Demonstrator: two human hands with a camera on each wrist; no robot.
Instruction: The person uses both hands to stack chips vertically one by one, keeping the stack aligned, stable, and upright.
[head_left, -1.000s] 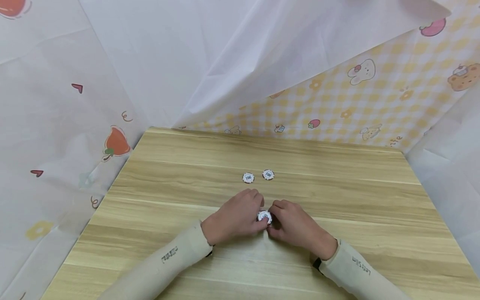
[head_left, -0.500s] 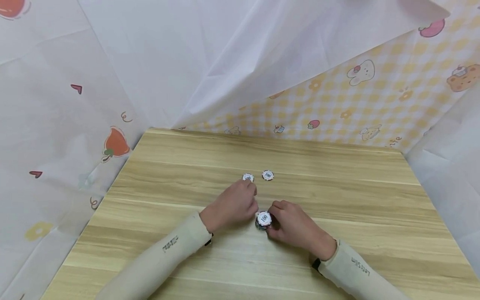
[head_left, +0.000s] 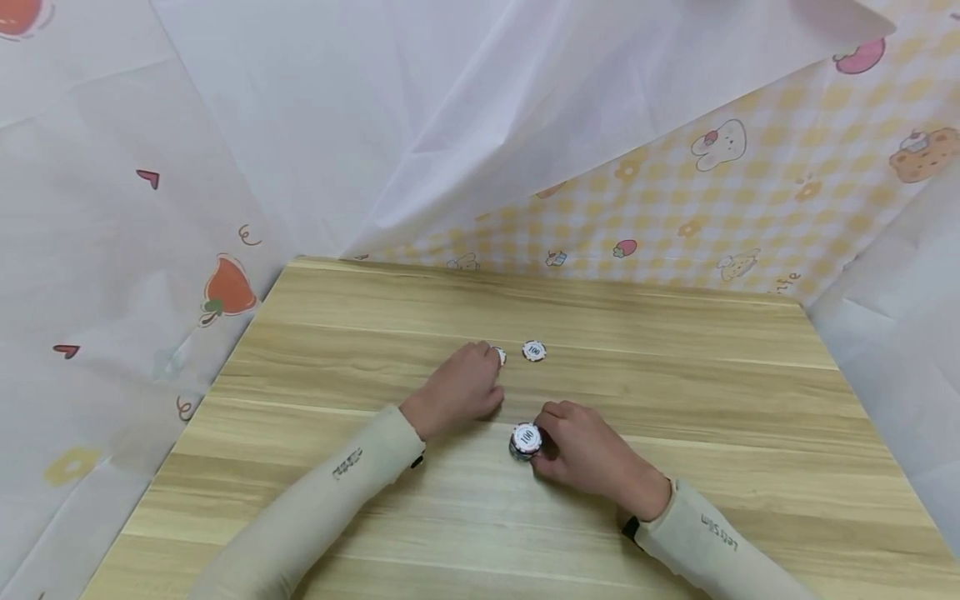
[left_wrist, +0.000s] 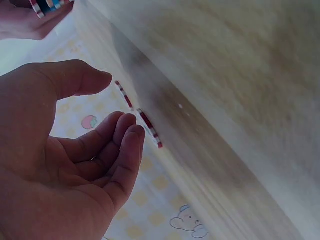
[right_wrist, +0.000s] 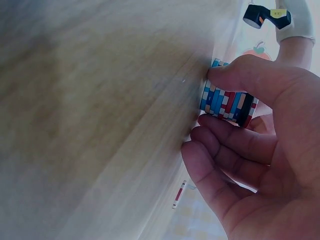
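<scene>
My left hand (head_left: 463,379) reaches over a white poker chip marked 100 (head_left: 501,357) and covers most of it in the head view. Seen from the left wrist, its thumb stands apart from the bent fingers, whose tips are right at the chip's red-and-white edge (left_wrist: 150,128). A second 100 chip (head_left: 534,351) lies flat just to the right. Closer to me, my right hand (head_left: 588,450) holds a stack of poker chips (head_left: 527,440) from the right, thumb and fingers on its side. Blue, red, black and white edges show along the stack (right_wrist: 227,105) in the right wrist view.
The chips are on a wooden table (head_left: 675,367). Behind it hangs a yellow checked cloth (head_left: 660,225) with a white sheet (head_left: 450,108) draped over part of it. Printed white cloth (head_left: 112,250) borders the left side.
My left hand has left the top of the stack and moved away from me to the left chip, now mostly covered. The right hand stays at the stack, whose top now shows 100.
</scene>
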